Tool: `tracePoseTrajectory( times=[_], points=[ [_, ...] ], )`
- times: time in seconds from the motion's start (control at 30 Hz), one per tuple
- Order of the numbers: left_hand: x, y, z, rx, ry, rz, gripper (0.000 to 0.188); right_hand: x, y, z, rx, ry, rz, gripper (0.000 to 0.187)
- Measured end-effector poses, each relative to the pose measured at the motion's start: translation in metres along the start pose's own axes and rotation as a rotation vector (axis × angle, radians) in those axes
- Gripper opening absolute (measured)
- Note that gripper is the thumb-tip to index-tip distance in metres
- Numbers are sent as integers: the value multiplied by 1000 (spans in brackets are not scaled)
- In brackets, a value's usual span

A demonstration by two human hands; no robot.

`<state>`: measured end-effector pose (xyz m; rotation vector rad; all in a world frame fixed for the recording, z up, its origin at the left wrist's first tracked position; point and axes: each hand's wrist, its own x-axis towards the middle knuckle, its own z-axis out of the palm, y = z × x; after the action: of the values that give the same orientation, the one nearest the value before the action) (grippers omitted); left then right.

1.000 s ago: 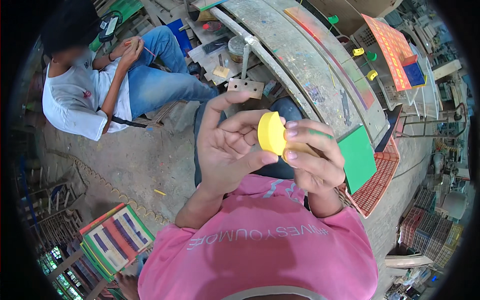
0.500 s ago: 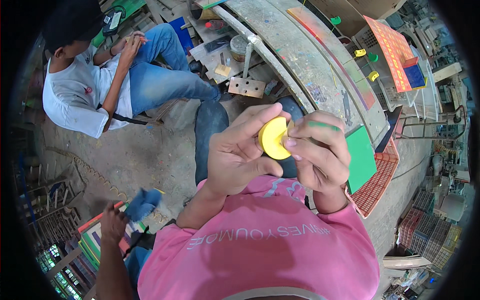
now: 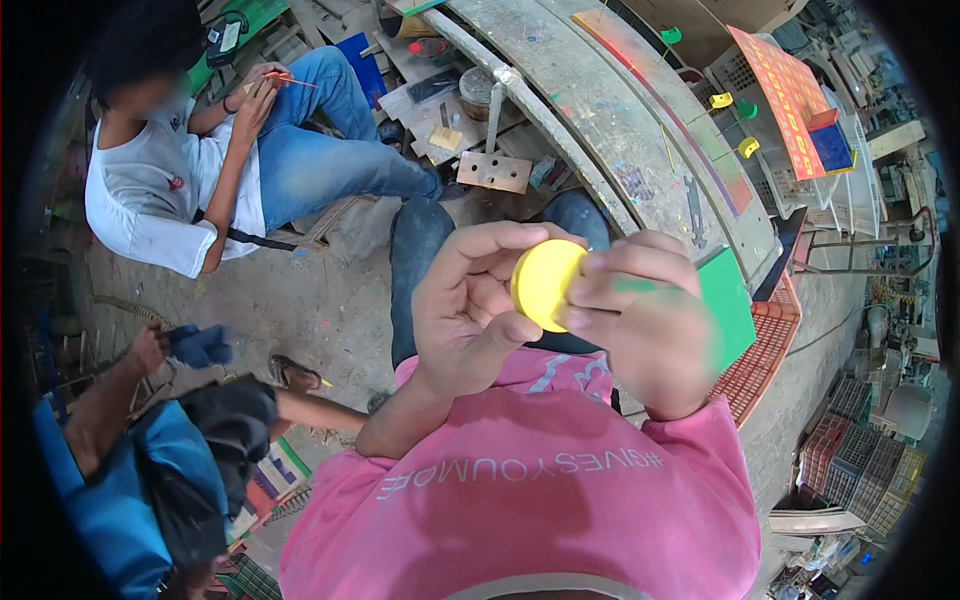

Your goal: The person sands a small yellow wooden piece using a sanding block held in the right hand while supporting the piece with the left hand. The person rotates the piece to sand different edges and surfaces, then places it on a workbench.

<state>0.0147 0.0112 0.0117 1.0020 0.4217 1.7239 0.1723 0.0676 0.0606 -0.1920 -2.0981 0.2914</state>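
A thick, round yellow disc (image 3: 545,286), smooth and glossy, is held up in front of my chest. My left hand (image 3: 462,300) holds it at its left edge, fingers curled behind and thumb below. The closed fingers of my right hand (image 3: 650,315) press on the disc's right edge and cover that side of it. Motion blurs this hand, which has a green smear on a finger. Whether anything else is pinched there is hidden.
A paint-spotted bench (image 3: 610,120) curves across the upper right, with yellow and green pieces (image 3: 748,147) on thin sticks beyond it. A green board (image 3: 727,310) and red crate (image 3: 765,345) stand at right. One person (image 3: 160,190) sits at left; another (image 3: 130,470) passes at lower left.
The disc has turned, so its notch no longer shows and its face looks round. My right hand has shifted slightly right. The person at lower left has moved farther into view, carrying blue cloth.
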Motion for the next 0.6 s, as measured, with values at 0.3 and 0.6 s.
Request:
tracePoseTrajectory(
  times=[0.3,0.6],
  points=[
    [0,1,-5,95,26,-89,63,-9,6,10,-35,13,80,28],
    [2,13,1,-3,80,-247,69,-5,9,3,-42,46,108,28]
  ],
)
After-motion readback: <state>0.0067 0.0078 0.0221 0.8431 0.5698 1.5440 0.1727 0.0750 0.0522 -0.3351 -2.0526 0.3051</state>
